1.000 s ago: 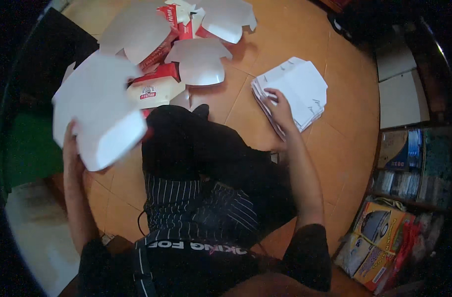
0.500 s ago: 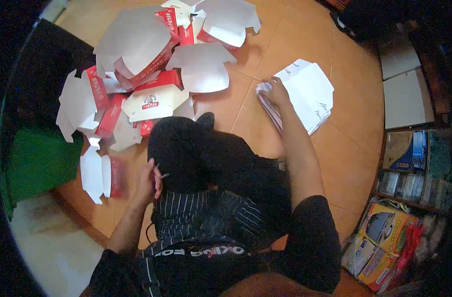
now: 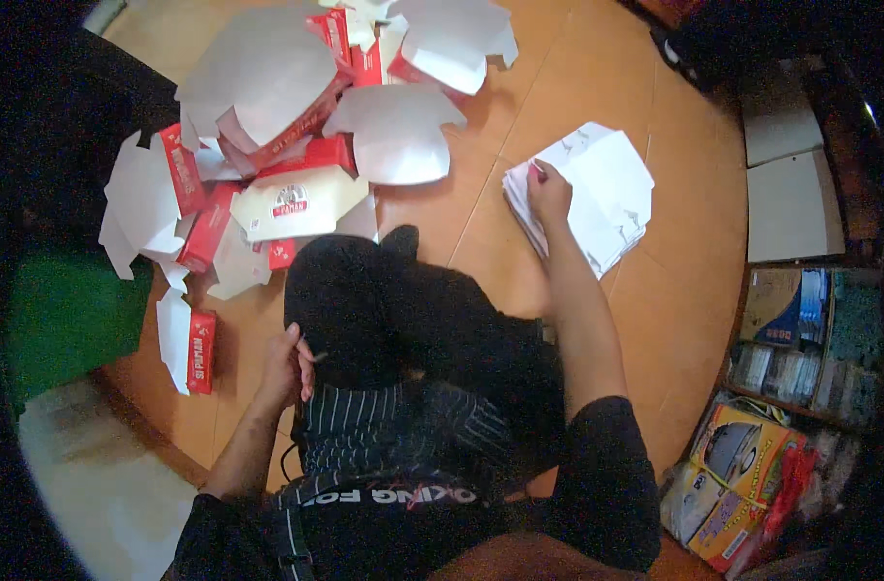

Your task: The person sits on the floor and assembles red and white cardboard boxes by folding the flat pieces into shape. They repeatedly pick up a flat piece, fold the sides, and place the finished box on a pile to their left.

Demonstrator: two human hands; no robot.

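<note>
On the floor to my right lies a stack of flat white carton blanks point(image 3: 602, 189). My right hand point(image 3: 552, 197) is closed at the left edge of the stack, pinching the top blank, where a bit of red shows at the fingertips. Beside my bent knee is my left hand point(image 3: 289, 366), its fingers curled. A small thin greyish thing pokes out near those fingers, too small to name. Ahead and to the left is a heap of red and white folded carton boxes point(image 3: 301, 208), with flaps spread. One small red and white box point(image 3: 201, 351) lies apart, left of my left hand.
A green surface point(image 3: 74, 310) and a pale slab point(image 3: 93, 465) border the left side. Along the right stand white panels point(image 3: 795, 208), a shelf of packets point(image 3: 786, 329) and an orange and yellow printed box point(image 3: 737, 484). My black-clad legs point(image 3: 432, 290) fill the middle.
My right hand has drawn its fingers together at the stack's edge, and red now shows there. My left hand has barely moved. The view has shifted slightly.
</note>
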